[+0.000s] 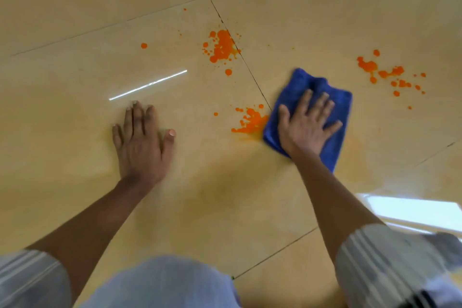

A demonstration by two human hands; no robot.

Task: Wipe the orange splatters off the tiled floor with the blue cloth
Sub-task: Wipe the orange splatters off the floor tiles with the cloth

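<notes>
A folded blue cloth (332, 105) lies flat on the beige tiled floor (75, 32). My right hand (306, 125) presses on it with fingers spread and straight. The cloth's left edge touches an orange splatter (252, 121) that is partly smeared. A larger orange splatter (222, 46) sits farther away beside a tile joint. A third orange splatter (386, 74) is spread to the right of the cloth. My left hand (141, 142) rests flat on the floor to the left, fingers straight, holding nothing.
A faint orange smear (355, 155) marks the tile just right of the cloth. Small stray orange drops (144, 45) dot the tile above my left hand. Dark tile joints (252, 75) cross the floor. My knees in light fabric fill the bottom edge.
</notes>
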